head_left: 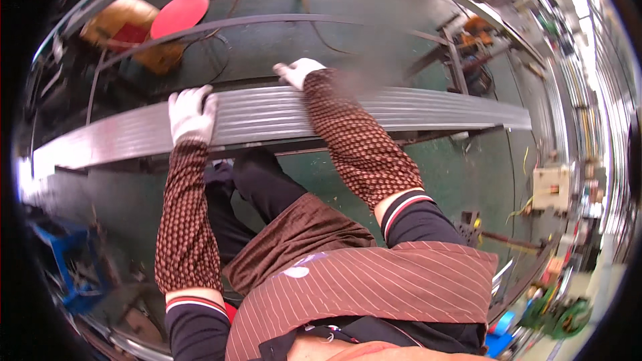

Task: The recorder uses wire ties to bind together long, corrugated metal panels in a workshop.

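A row of long silvery metal tubes (261, 117) lies side by side across a frame in front of me. Both my hands wear white gloves. My left hand (192, 113) rests on top of the tubes left of the middle, fingers apart and reaching toward their far edge. Over that same far edge, to the right, is my right hand (301, 71), its fingers stretched leftward. Whether it touches the tubes I cannot tell. Neither hand holds anything that shows. Brown patterned sleeve covers hide my forearms.
A thin metal rail (267, 19) runs beyond the tubes. Behind it stand a round red disc (180, 15) and a yellow object (159, 58). A blue metal stand (63, 254) is at lower left. At right are a beige box (551, 188) and green machinery (558, 314).
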A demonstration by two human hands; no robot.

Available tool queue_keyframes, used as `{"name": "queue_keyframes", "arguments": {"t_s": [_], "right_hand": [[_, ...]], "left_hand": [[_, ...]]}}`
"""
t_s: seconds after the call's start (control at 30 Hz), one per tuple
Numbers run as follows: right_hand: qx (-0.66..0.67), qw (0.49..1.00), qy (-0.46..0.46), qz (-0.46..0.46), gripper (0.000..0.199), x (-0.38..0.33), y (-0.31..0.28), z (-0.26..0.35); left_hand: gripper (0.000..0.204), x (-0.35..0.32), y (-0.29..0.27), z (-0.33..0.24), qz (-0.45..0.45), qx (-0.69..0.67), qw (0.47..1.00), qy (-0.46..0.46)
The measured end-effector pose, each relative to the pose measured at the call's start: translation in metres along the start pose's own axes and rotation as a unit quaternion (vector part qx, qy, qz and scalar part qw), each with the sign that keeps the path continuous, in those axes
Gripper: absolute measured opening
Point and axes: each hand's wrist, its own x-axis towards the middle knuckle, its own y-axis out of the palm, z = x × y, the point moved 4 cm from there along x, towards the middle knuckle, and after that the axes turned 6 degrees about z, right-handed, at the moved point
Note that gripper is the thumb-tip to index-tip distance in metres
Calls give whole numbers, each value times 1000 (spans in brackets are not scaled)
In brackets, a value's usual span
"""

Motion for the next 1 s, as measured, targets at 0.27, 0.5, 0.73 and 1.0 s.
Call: {"name": "queue_keyframes", "arguments": {"t_s": [0.27,0.5,0.73,1.0], "right_hand": [[23,999,2,-24,64,-5,-3,-3],[37,999,-14,-23,71,-16,-7,-1],[28,999,-12,-28,73,-20,-9,1],[35,999,-17,-10,74,-27,-13,5]], "left_hand": [[30,-1,4,3,29,-14,999,-7],[31,0,1,-2,53,-10,998,-34],[29,0,0,-4,55,-7,998,-39],[28,-1,-2,-7,44,-2,998,-34]]}}
